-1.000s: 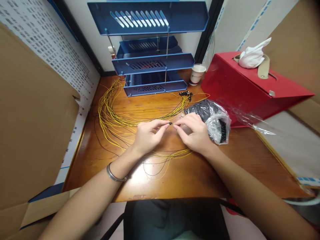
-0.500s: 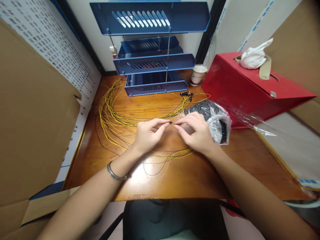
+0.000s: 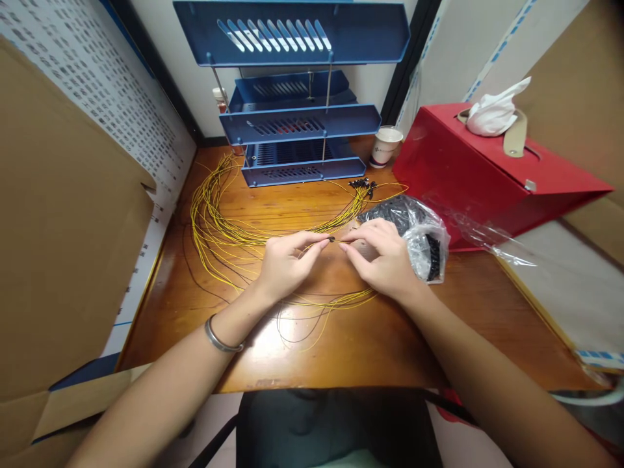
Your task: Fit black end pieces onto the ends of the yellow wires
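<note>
Over the middle of the wooden table my left hand (image 3: 290, 261) pinches a small black connector (image 3: 331, 239) between thumb and forefinger. Just to its right, my right hand (image 3: 383, 255) is closed in a pinch on a thin yellow wire (image 3: 338, 242) that meets the connector. Behind both hands curves a long bundle of yellow and black wires (image 3: 207, 211). Black connectors (image 3: 363, 186) cluster at the bundle's right end. More yellow wires (image 3: 341, 302) run under the wrists. A clear plastic bag (image 3: 424, 244) of small black parts lies beside my right hand, partly hidden by it.
A blue tiered file tray (image 3: 299, 123) stands at the back, with a paper cup (image 3: 386, 147) beside it. The red tissue box (image 3: 453, 162) sits at the right. Cardboard (image 3: 68, 214) walls in the left side of the wooden table (image 3: 380, 357).
Both hands hold nearly the same pose, the connector and wire still between them. The whole view has shifted very slightly.
</note>
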`<state>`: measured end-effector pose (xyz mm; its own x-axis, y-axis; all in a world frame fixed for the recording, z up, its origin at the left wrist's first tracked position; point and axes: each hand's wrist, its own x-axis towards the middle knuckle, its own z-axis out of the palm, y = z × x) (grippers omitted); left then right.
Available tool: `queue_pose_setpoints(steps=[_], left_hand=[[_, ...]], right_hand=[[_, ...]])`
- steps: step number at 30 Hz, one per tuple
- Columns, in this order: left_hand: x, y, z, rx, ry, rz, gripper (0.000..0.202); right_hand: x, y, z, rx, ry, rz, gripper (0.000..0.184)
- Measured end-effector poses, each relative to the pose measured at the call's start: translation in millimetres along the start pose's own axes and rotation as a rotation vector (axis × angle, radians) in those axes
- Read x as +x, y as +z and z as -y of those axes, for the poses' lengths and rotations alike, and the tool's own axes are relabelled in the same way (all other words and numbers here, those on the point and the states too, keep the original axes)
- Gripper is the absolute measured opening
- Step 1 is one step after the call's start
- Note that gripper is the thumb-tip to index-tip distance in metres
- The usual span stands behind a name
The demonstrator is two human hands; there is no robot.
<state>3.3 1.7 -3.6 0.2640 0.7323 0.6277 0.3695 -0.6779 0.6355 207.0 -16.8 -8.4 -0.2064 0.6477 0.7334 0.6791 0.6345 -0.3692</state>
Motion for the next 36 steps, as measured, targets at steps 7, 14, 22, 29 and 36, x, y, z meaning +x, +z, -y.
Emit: queue_pose_setpoints(steps=[7, 14, 22, 29, 36], left_hand=[[0.5, -0.7, -2.1, 0.009, 0.079, 0.051, 0.01], [-0.9, 0.5, -0.7, 0.004, 0.087, 0.037, 0.014], [-0.4, -1.1, -0.8, 0.033, 0.13, 0.12, 0.022], [-0.3, -3.5, -1.7, -0.001, 0.074, 0.192, 0.031], [-0.8, -4.6, 0.9, -0.012, 0.011, 0.288, 0.04]], right_hand=[[-0.3, 1.2, 0.4, 0.024, -0.034, -0.035, 0.008], [-1.2, 2.0, 1.2, 0.032, -0.031, -0.036, 0.006], [1.6, 0.1, 1.2, 0.041, -0.024, -0.055, 0.008], [0.5, 0.2, 0.1, 0.038, -0.034, -0.062, 0.006], [1.1, 0.8, -0.4, 0.035, -0.019, -0.043, 0.007]])
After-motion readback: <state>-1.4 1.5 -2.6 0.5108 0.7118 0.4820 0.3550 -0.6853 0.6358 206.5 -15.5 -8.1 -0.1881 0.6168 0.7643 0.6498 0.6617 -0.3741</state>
